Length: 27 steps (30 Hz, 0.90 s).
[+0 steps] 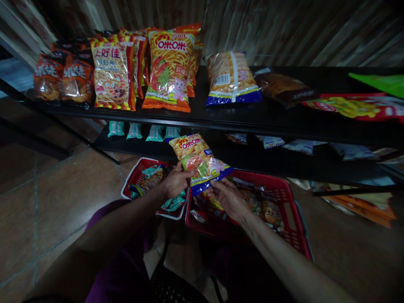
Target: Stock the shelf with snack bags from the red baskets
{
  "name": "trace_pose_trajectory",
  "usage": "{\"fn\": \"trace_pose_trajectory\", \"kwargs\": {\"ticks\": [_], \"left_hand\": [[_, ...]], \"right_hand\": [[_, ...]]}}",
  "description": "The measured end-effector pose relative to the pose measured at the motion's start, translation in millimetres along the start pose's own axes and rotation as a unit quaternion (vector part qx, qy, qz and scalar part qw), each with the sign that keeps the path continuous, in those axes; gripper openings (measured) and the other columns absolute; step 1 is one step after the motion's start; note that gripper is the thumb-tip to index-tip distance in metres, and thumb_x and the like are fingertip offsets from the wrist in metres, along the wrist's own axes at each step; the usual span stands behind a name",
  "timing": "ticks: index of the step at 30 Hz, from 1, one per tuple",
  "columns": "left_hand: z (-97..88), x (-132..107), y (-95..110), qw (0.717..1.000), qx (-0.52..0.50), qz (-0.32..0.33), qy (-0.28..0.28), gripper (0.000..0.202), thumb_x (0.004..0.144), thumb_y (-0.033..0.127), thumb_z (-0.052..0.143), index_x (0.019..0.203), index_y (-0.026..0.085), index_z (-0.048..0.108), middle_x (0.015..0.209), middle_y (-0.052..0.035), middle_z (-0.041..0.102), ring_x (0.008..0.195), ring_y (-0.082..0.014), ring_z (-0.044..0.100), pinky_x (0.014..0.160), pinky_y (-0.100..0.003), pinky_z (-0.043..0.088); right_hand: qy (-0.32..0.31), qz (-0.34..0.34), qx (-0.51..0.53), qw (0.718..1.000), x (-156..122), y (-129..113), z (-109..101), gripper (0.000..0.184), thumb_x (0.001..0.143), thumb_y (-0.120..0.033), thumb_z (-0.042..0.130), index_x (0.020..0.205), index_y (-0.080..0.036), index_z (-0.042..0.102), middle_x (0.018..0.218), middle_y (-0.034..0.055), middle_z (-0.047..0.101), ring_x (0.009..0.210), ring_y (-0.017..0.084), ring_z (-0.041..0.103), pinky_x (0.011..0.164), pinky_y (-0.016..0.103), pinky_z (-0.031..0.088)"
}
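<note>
Both my hands hold one yellow and blue bag of snacks (202,162), tilted, its printed front facing me. My left hand (176,182) grips the lower left side with the thumb across the front. At the bottom blue edge, my right hand (227,198) pinches the bag. Beneath the hands stand a small red basket with a white rim (126,187) and a larger red basket (295,219), both holding snack packets. A similar bag (229,78) lies back side up on the shelf above.
Along the black upper shelf (176,120) stand orange snack bags (170,67), yellow and red bags (113,75) and small black and orange packets (77,80). Teal packets (154,133) sit on the lower shelf. Flat orange packages (362,206) lie low at the right.
</note>
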<state>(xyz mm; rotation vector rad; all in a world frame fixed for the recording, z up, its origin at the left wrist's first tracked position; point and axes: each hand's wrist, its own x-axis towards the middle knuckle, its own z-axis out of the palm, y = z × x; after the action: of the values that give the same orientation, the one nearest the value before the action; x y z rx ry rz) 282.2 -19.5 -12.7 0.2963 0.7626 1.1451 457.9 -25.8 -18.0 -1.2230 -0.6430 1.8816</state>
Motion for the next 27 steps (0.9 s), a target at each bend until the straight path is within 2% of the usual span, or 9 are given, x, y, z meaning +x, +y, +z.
{"fn": "trace_pose_trajectory", "kwargs": {"ticks": [5, 11, 16, 19, 23, 27], "left_hand": [[-7.2, 0, 1, 1.0, 0.011, -0.001, -0.01, 0.072, 0.061, 0.007, 0.073, 0.123, 0.027, 0.043, 0.113, -0.0061, 0.065, 0.104, -0.0242, 0.062, 0.096, -0.047, 0.044], [-10.3, -4, 4, 0.999, 0.031, -0.021, -0.034, 0.075, 0.062, 0.006, 0.072, 0.127, 0.027, 0.04, 0.112, -0.0078, 0.066, 0.103, -0.025, 0.063, 0.096, -0.048, 0.043], [-13.5, -2, 3, 0.997, 0.038, -0.02, -0.063, 0.068, 0.064, 0.006, 0.07, 0.125, 0.024, 0.044, 0.118, -0.0091, 0.063, 0.107, -0.0257, 0.06, 0.099, -0.048, 0.041], [-17.8, 0, 0, 0.996, 0.049, -0.016, -0.077, 0.065, 0.064, 0.004, 0.068, 0.123, 0.024, 0.048, 0.118, -0.0085, 0.063, 0.11, -0.0257, 0.059, 0.1, -0.046, 0.04], [-20.5, 3, -5, 0.994, 0.067, -0.015, -0.079, 0.058, 0.063, 0.004, 0.065, 0.117, 0.024, 0.053, 0.116, -0.0062, 0.064, 0.111, -0.0246, 0.058, 0.098, -0.041, 0.042], [-19.1, 6, 1, 0.993, 0.108, -0.001, -0.055, 0.059, 0.057, 0.006, 0.061, 0.114, 0.022, 0.056, 0.111, -0.0068, 0.066, 0.107, -0.0257, 0.059, 0.092, -0.039, 0.045]], "right_hand": [[0.048, -0.018, 0.032, 0.998, -1, -5, -2, 0.028, 0.052, -0.033, 0.084, 0.067, -0.021, 0.063, 0.065, -0.004, 0.068, 0.061, 0.011, 0.063, 0.06, 0.021, 0.054], [0.083, -0.031, 0.068, 0.994, 3, -15, -7, 0.032, 0.056, -0.042, 0.081, 0.078, -0.024, 0.067, 0.085, -0.002, 0.07, 0.076, 0.013, 0.063, 0.064, 0.023, 0.054], [0.076, -0.034, 0.077, 0.994, 5, -20, -9, 0.028, 0.056, -0.038, 0.082, 0.073, -0.024, 0.065, 0.081, -0.0041, 0.069, 0.07, 0.011, 0.061, 0.061, 0.023, 0.053], [0.041, -0.025, 0.064, 0.997, 5, -21, -10, 0.028, 0.055, -0.035, 0.083, 0.073, -0.023, 0.065, 0.077, -0.0042, 0.068, 0.066, 0.011, 0.06, 0.058, 0.023, 0.052], [0.003, -0.001, 0.052, 0.999, 8, -20, -13, 0.034, 0.056, -0.03, 0.083, 0.084, -0.024, 0.066, 0.081, -0.0027, 0.07, 0.072, 0.013, 0.064, 0.067, 0.025, 0.052], [0.007, -0.006, 0.04, 0.999, 10, -18, -17, 0.04, 0.056, -0.028, 0.083, 0.092, -0.027, 0.066, 0.083, -0.0027, 0.071, 0.073, 0.013, 0.065, 0.067, 0.025, 0.051]]}}
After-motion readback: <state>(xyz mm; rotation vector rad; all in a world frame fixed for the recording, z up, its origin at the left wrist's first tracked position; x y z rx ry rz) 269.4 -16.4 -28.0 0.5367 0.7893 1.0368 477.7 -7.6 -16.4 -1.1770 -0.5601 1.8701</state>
